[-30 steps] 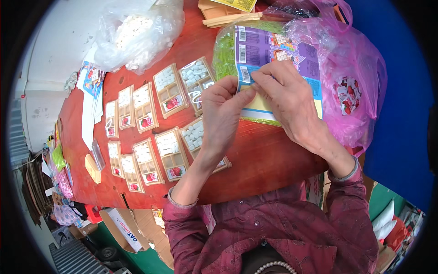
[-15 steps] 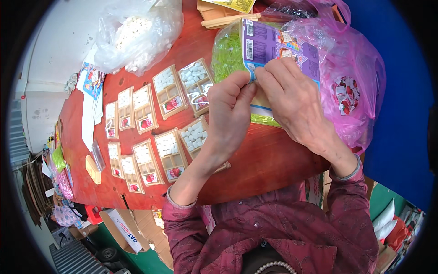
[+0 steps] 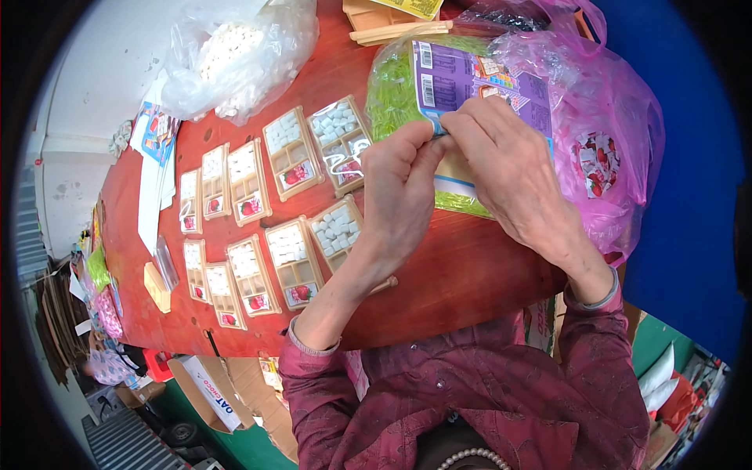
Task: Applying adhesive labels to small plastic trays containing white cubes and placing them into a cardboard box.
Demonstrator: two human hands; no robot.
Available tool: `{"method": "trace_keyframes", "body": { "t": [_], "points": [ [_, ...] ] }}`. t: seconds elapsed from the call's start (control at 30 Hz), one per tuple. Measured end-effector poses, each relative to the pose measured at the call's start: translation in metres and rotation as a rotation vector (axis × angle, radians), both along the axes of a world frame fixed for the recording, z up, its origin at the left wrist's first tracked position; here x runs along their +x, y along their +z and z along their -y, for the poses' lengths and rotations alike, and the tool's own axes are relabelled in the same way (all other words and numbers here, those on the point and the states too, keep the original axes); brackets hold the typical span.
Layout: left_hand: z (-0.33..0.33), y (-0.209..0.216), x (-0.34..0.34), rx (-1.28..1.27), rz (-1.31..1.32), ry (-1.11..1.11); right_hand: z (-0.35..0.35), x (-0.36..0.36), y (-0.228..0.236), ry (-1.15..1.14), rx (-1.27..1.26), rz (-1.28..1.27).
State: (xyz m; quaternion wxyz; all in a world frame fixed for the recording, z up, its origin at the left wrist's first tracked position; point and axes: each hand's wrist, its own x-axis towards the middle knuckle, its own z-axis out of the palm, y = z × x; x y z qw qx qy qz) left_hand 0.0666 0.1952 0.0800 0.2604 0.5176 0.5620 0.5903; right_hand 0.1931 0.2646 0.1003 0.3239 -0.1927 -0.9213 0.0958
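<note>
My left hand (image 3: pixel 401 184) and my right hand (image 3: pixel 513 168) meet over the right half of the table. Both are closed, thumbs and fingertips pinching the near left edge of a purple printed sheet (image 3: pixel 450 70) with a blue border. Fingers hide the pinched part, which looks bent. Beneath the sheet lies a clear bag of bright green shreds (image 3: pixel 392 94). Left of my hands, two rows of beige compartment trays (image 3: pixel 298 178) hold small white blocks and packets with a strawberry print. The nearest trays in both rows are partly behind my left hand and forearm.
A pink plastic bag (image 3: pixel 627 157) with strawberry-print packets sits at the right. At the back left stands a clear bag of white pieces (image 3: pixel 235 59). Beige trays (image 3: pixel 392 19) are stacked at the far edge. White sheets (image 3: pixel 157 204) lie on the red table (image 3: pixel 439 290) at the left.
The top of the sheet has tilted slightly down and left, while both hands keep their pinch on its edge. The rest of the view has shifted only slightly.
</note>
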Motion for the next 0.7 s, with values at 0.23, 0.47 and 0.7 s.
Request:
{"method": "trace_keyframes", "body": {
  "t": [0.23,0.47,0.7],
  "points": [
    [0.001,0.0,-0.002,-0.081,0.006,-0.039,-0.002,-0.002,-0.01,-0.042,0.095,-0.096],
    [-0.003,0.0,-0.004,-0.133,0.13,-0.018,-0.019,0.008,-0.005,-0.23,-0.151,-0.255],
    [-0.027,-0.007,-0.028,-0.299,0.383,-0.041,-0.061,0.053,0.001,-0.301,-0.662,-0.876]
  ]
}}
